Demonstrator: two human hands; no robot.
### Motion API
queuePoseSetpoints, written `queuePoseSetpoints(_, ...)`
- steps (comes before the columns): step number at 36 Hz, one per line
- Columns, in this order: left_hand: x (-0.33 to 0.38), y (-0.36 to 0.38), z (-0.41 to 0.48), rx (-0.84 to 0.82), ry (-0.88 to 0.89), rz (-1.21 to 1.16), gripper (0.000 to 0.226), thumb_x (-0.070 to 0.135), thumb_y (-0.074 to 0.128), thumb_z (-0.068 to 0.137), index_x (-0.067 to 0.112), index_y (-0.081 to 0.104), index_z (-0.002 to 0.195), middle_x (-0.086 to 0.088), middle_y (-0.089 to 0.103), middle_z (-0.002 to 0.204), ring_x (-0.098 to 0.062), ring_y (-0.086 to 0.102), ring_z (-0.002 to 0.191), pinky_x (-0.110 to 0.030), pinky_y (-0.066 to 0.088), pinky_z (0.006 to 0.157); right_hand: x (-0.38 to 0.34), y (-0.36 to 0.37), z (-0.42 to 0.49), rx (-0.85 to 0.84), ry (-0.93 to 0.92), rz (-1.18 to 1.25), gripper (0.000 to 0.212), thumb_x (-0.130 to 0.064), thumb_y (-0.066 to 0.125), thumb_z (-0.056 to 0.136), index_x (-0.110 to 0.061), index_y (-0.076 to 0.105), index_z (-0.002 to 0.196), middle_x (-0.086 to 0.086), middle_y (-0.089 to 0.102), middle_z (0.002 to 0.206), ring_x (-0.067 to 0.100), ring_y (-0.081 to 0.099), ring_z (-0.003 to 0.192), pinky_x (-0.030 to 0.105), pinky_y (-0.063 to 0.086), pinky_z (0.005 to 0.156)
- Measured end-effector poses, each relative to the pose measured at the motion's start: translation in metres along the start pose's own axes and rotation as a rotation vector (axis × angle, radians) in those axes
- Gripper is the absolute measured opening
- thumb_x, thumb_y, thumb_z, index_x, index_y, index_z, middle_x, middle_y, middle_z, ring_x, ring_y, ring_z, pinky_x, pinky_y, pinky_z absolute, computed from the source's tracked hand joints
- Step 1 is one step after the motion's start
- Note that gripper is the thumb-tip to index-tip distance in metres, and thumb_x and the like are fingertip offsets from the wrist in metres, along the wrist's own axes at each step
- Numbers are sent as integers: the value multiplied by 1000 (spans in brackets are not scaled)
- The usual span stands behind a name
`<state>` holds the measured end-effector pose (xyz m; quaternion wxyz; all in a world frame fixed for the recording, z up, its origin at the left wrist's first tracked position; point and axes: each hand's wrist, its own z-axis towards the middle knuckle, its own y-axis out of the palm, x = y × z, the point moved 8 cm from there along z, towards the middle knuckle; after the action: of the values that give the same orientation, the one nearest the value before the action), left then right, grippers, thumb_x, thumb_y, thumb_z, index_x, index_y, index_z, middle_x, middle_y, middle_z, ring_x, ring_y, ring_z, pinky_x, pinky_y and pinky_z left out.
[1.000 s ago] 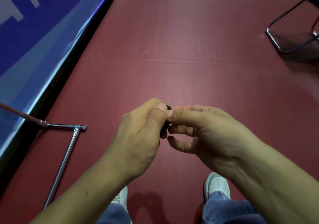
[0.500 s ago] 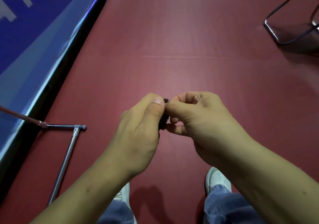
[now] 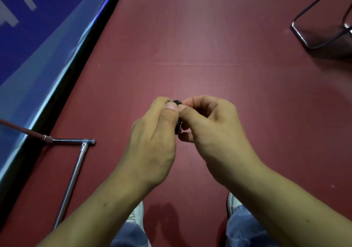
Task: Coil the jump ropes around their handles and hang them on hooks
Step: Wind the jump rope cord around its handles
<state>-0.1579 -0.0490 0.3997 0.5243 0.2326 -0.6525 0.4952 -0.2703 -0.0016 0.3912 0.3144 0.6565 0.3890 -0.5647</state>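
Left hand (image 3: 152, 144) and right hand (image 3: 211, 132) meet above the red floor (image 3: 190, 37), each grip pinching the mostly hidden black handle (image 3: 176, 101) between them.

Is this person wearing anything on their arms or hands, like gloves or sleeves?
No. The left hand and right hand are bare: no gloves, rings or watch show. Both forearms are sleeveless up to the picture's edge. The thumbnails are short. Below are blue jeans and white shoes.
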Motion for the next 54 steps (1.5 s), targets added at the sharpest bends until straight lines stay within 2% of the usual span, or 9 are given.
queuePoseSetpoints(6, 10, -2, -1, -13, 57, -5, 36, 43, 30, 97, 21, 58, 88, 3, 59, 62, -17, 54, 54, -33, 42, 49, -8, -2, 1, 3, -99, -78, 17, -30, 67, 80, -13, 68, 76, 17, 68, 67, 43, 65, 68, 62, 56, 63)
queuePoseSetpoints(13, 15, -3, -2, -53, 118, 35, 33, 39, 29, 99, 24, 57, 89, 14, 63, 65, -12, 56, 56, -27, 42, 53, -19, -6, 6, -127, -87, -76, 13, -5, 70, 85, 1, 67, 73, 11, 70, 63, 21, 68, 60, 57, 61, 73)
queuePoseSetpoints(17, 16, -3, -3, -56, 147, 66, 35, 45, 29, 98, 26, 56, 88, 5, 63, 73, -15, 56, 60, -35, 46, 55, -25, -9, 10, -134, -139, -189, 15, -12, 72, 79, -4, 68, 67, 11, 71, 62, 30, 65, 61, 58, 56, 68)
queuePoseSetpoints(23, 15, -3, -5, -42, 211, 144, 42, 52, 25, 95, 22, 54, 88, 5, 59, 71, -15, 57, 67, -26, 41, 58, -30, -14, 9, -94, -179, -301, 18, -15, 76, 82, -7, 69, 68, 16, 72, 68, 34, 66, 62, 52, 54, 61)
queuePoseSetpoints(28, 20, -1, -8, 4, 271, 196, 38, 44, 27, 99, 19, 52, 86, 11, 54, 66, -11, 55, 66, -15, 36, 57, -28, -14, 7, -95, -143, -234, 16, -9, 75, 85, -6, 67, 71, 16, 73, 69, 46, 69, 78, 61, 56, 68)
queuePoseSetpoints(35, 22, 1, -11, 34, 287, 241, 38, 43, 23, 100, 22, 51, 85, 13, 51, 68, -9, 54, 69, -13, 35, 60, -27, -14, 8, -59, -176, -280, 14, -10, 73, 84, -6, 65, 74, 15, 72, 69, 32, 68, 63, 50, 55, 60)
queuePoseSetpoints(40, 22, 0, -8, 60, 277, 206, 35, 39, 24, 100, 25, 54, 86, 18, 52, 66, -2, 55, 69, -10, 35, 61, -26, -15, 8, -20, -162, -242, 10, -9, 73, 83, -4, 67, 76, 15, 73, 69, 41, 71, 73, 58, 57, 63)
queuePoseSetpoints(46, 23, 0, -7, 78, 246, 203, 37, 36, 26, 99, 22, 59, 89, 13, 53, 65, -10, 54, 68, -15, 36, 60, -27, -13, 11, 23, -180, -306, 10, -14, 73, 83, -10, 67, 76, 5, 73, 67, 24, 72, 66, 43, 60, 60)
queuePoseSetpoints(54, 9, 7, 3, 9, 29, -97, 37, 35, 33, 94, 24, 68, 90, 10, 61, 63, -13, 55, 59, -28, 41, 56, -29, -16, 10, 166, -257, -459, 13, -17, 69, 80, -14, 60, 71, -8, 60, 55, 2, 54, 50, 14, 38, 45)
